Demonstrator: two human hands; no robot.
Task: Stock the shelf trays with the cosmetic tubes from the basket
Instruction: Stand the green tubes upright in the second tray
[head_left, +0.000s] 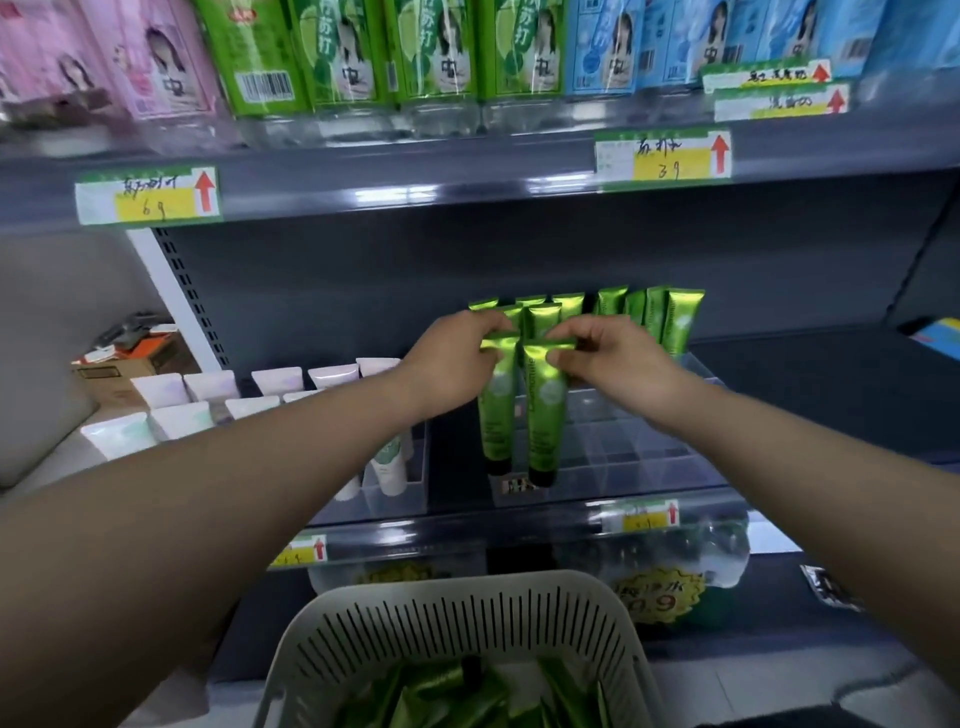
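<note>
While both arms reach over the clear tray (649, 447), left hand (457, 358): fingers and thumb curled, pinching the flat crimped end of the left green tube (496, 415).
Right hand (613, 358): fingers curled, thumb and forefinger pinching the crimped end of the right green tube (545, 415).
Held tubes: side by side, upright, black caps down, at the front left corner of the clear tray; whether the caps touch the tray floor cannot be told.
Tube print: white lettering runs lengthwise above a pale round mark; not legible.
Stocked tubes (675, 322): matching green tubes stand in rows at the back of the clear tray, crimped ends up.
Basket (467, 587): slotted, pale, below and in front of the clear tray; loose green tubes (447, 691) lie inside.
White tubes (218, 389): standing in rows to the left of the clear tray.
Price tags: a yellow tag (148, 196) above and left of the clear tray reads "6 9"; a second tag (665, 156) above it reads "3 9"; each bears a red arrow pointing up.
Yellow sticker (657, 597): below the clear tray, reads "0.9".
Bottles (332, 52): above the clear tray, green labels show "苏打".
</note>
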